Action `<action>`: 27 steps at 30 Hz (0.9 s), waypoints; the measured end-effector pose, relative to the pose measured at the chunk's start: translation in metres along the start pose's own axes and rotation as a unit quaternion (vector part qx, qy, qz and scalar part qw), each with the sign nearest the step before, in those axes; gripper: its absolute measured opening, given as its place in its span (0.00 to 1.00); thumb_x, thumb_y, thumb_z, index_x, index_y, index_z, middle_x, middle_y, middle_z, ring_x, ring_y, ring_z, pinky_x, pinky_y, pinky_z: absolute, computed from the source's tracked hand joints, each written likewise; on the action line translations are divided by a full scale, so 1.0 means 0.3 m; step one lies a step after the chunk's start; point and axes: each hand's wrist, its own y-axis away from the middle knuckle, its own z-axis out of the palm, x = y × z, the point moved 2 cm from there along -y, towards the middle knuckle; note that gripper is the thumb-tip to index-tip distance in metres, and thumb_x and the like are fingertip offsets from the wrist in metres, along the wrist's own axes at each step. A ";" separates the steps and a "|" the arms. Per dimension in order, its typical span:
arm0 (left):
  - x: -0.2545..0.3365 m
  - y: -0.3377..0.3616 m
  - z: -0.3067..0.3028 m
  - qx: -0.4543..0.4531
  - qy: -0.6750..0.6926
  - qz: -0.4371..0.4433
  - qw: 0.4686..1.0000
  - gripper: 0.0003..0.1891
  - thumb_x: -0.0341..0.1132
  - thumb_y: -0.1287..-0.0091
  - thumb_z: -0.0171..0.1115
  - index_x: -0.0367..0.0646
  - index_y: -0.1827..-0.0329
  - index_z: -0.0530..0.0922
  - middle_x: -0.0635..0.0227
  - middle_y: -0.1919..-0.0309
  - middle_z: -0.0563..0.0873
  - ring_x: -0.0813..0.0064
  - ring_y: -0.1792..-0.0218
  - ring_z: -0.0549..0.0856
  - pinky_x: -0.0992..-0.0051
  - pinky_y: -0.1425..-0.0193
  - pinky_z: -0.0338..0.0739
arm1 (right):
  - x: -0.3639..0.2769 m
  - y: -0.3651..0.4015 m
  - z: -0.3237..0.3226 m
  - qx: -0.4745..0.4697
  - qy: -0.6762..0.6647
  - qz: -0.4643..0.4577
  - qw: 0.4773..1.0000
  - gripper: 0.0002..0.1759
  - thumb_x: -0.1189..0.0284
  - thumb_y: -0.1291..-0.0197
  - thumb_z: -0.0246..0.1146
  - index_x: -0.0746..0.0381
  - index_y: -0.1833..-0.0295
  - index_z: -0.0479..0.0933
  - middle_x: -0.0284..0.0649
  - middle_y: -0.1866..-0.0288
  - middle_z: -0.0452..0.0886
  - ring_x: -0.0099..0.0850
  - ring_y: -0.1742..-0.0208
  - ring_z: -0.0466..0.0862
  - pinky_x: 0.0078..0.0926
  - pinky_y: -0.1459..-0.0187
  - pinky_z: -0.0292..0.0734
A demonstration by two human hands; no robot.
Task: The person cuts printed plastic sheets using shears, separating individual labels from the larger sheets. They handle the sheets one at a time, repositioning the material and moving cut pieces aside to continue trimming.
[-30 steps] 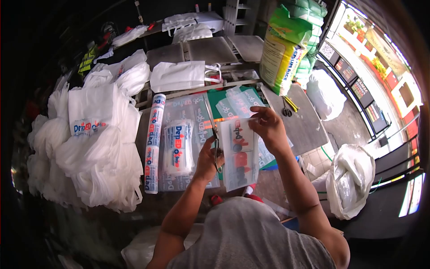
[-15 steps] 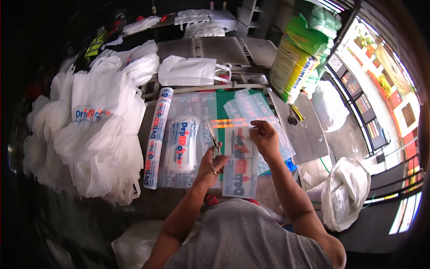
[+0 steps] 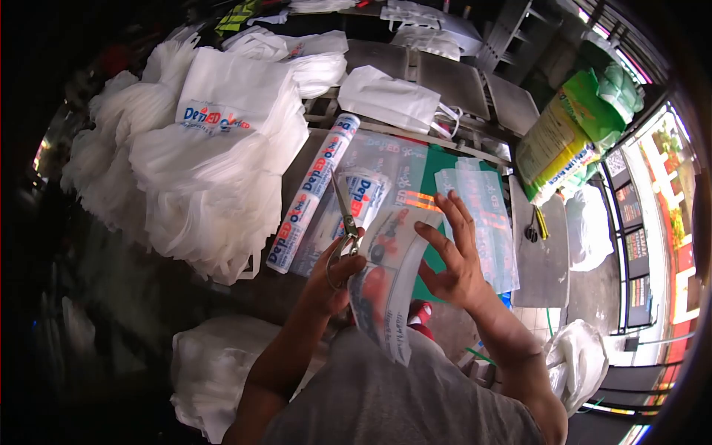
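Scissors with long metal blades pointing up and away are gripped in my left hand, and its thumb rests at the edge of a printed plastic sheet. That translucent sheet hangs curved between my hands, its lower end over my lap. My right hand is spread, with fingers apart at the sheet's right side. Under the hands lies a green mat. Left of the sheet is a stack of printed plastic pieces, beside a printed roll. Cut translucent sheets lie to the right.
A big pile of white bags fills the left side. Beyond the mat lies a white bag. At right are a green and yellow sack, black scissors beside a yellow tool, and white sacks.
The view has turned, so the table appears shifted right and tilted. The printed sheet, flat before, is now lifted and bent. My right hand has opened from a pinch.
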 end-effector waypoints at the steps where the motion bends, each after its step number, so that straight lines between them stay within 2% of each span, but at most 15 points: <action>1: 0.017 0.026 0.014 0.012 0.009 0.019 1.000 0.35 0.26 0.39 0.71 0.36 0.28 0.65 0.58 0.49 0.82 0.71 0.53 0.87 0.73 0.54 0.86 | -0.025 -0.044 -0.010 0.030 0.002 -0.039 0.999 0.36 0.80 0.63 0.73 0.57 0.40 0.79 0.51 0.24 0.64 0.58 0.23 0.62 0.53 0.29 0.65; 5: 0.081 0.104 -0.012 0.004 -0.023 0.031 0.999 0.35 0.33 0.35 0.68 0.34 0.27 0.63 0.57 0.43 0.80 0.72 0.49 0.85 0.74 0.51 0.85 | -0.045 -0.176 -0.004 -0.069 -0.038 -0.130 0.988 0.29 0.80 0.65 0.72 0.58 0.49 0.83 0.49 0.33 0.76 0.52 0.29 0.72 0.49 0.31 0.68; 6: 0.100 0.121 0.025 0.016 -0.264 0.247 0.932 0.35 0.37 0.32 0.66 0.35 0.25 0.62 0.58 0.48 0.84 0.72 0.56 0.88 0.72 0.57 0.86 | 0.007 -0.194 0.051 -0.074 -0.157 -0.101 0.980 0.25 0.80 0.63 0.71 0.59 0.52 0.84 0.47 0.40 0.80 0.48 0.35 0.78 0.45 0.34 0.72; 7: 0.111 0.139 -0.007 0.021 -0.264 0.249 0.932 0.35 0.37 0.32 0.66 0.35 0.25 0.62 0.58 0.48 0.84 0.72 0.56 0.88 0.72 0.57 0.86 | 0.053 -0.213 0.102 -0.079 -0.274 -0.071 0.956 0.21 0.81 0.60 0.71 0.60 0.54 0.84 0.46 0.47 0.85 0.44 0.41 0.83 0.42 0.37 0.75; 8: 0.122 0.163 -0.069 0.032 -0.139 0.203 0.969 0.34 0.37 0.31 0.66 0.36 0.25 0.62 0.59 0.53 0.86 0.72 0.62 0.88 0.72 0.61 0.86 | 0.072 -0.244 0.148 -0.022 -0.362 0.011 0.932 0.17 0.81 0.54 0.71 0.62 0.55 0.83 0.42 0.57 0.87 0.33 0.52 0.87 0.32 0.45 0.79; 9: 0.123 0.182 -0.105 0.040 -0.012 0.153 0.987 0.34 0.38 0.30 0.65 0.36 0.25 0.61 0.59 0.57 0.87 0.72 0.67 0.89 0.71 0.66 0.87 | 0.125 -0.252 0.221 0.024 -0.442 0.064 0.894 0.16 0.81 0.50 0.72 0.64 0.53 0.82 0.39 0.55 0.87 0.26 0.54 0.85 0.26 0.50 0.80; 10: 0.123 0.197 -0.100 0.095 -0.011 0.169 0.981 0.33 0.40 0.28 0.65 0.38 0.25 0.61 0.60 0.65 0.88 0.72 0.76 0.87 0.71 0.73 0.85 | 0.170 -0.251 0.297 0.031 -0.522 0.181 0.833 0.18 0.81 0.50 0.73 0.65 0.51 0.81 0.35 0.55 0.86 0.23 0.56 0.83 0.25 0.51 0.80; 11: 0.118 0.215 -0.119 0.097 -0.012 0.171 0.980 0.33 0.40 0.28 0.65 0.38 0.25 0.61 0.60 0.65 0.88 0.72 0.76 0.87 0.71 0.73 0.85 | 0.275 -0.200 0.448 0.009 -0.647 0.251 0.719 0.19 0.78 0.49 0.75 0.64 0.50 0.80 0.36 0.54 0.85 0.24 0.55 0.83 0.25 0.51 0.80; 13: 0.104 0.276 -0.176 0.111 -0.075 0.163 0.978 0.33 0.41 0.29 0.66 0.39 0.25 0.63 0.61 0.65 0.88 0.74 0.76 0.86 0.72 0.72 0.85 | 0.399 -0.090 0.723 0.028 -0.525 0.293 0.798 0.12 0.77 0.40 0.66 0.61 0.50 0.82 0.37 0.53 0.85 0.32 0.57 0.85 0.26 0.55 0.82; 15: 0.075 0.336 -0.186 0.149 -0.101 0.151 0.972 0.33 0.42 0.31 0.68 0.40 0.27 0.65 0.63 0.67 0.87 0.75 0.75 0.85 0.72 0.72 0.84 | 0.485 0.089 1.063 0.065 -0.692 0.521 0.495 0.12 0.78 0.40 0.67 0.62 0.49 0.81 0.38 0.54 0.85 0.34 0.55 0.86 0.33 0.53 0.85; 17: 0.028 0.391 -0.215 0.223 -0.119 0.134 0.958 0.32 0.42 0.31 0.68 0.40 0.28 0.67 0.66 0.69 0.85 0.76 0.75 0.83 0.72 0.72 0.82 | 0.465 0.199 1.147 -0.043 -0.476 0.704 0.525 0.13 0.77 0.40 0.68 0.65 0.49 0.79 0.41 0.54 0.85 0.36 0.54 0.87 0.41 0.52 0.88; 23: -0.088 0.434 -0.215 0.279 -0.159 0.073 0.944 0.31 0.43 0.29 0.65 0.39 0.28 0.66 0.66 0.69 0.83 0.76 0.75 0.82 0.73 0.70 0.80 | 0.485 0.257 1.213 -0.013 -0.587 0.614 0.528 0.17 0.71 0.41 0.72 0.66 0.50 0.79 0.40 0.60 0.85 0.32 0.66 0.85 0.31 0.68 0.83; 24: -0.103 0.414 -0.204 0.262 -0.167 0.056 0.949 0.31 0.43 0.29 0.65 0.39 0.28 0.66 0.66 0.69 0.83 0.76 0.75 0.82 0.73 0.70 0.80 | 0.508 0.273 1.173 -0.100 -0.500 0.632 0.584 0.20 0.65 0.43 0.75 0.65 0.50 0.80 0.42 0.58 0.85 0.32 0.64 0.86 0.31 0.69 0.81; 25: -0.114 0.392 -0.190 0.258 -0.211 0.050 0.942 0.30 0.41 0.28 0.63 0.38 0.27 0.65 0.66 0.69 0.83 0.76 0.75 0.82 0.73 0.70 0.79 | 0.491 0.303 1.150 -0.105 -0.437 0.643 0.620 0.29 0.56 0.44 0.73 0.66 0.44 0.79 0.44 0.55 0.86 0.35 0.58 0.88 0.33 0.64 0.83; 27: -0.135 0.336 -0.160 0.230 -0.264 0.016 0.937 0.29 0.40 0.26 0.60 0.38 0.26 0.65 0.66 0.69 0.82 0.77 0.76 0.81 0.73 0.69 0.78 | 0.463 0.379 0.969 -0.125 -0.248 0.536 0.797 0.31 0.54 0.46 0.74 0.65 0.44 0.79 0.47 0.53 0.86 0.43 0.52 0.86 0.38 0.52 0.82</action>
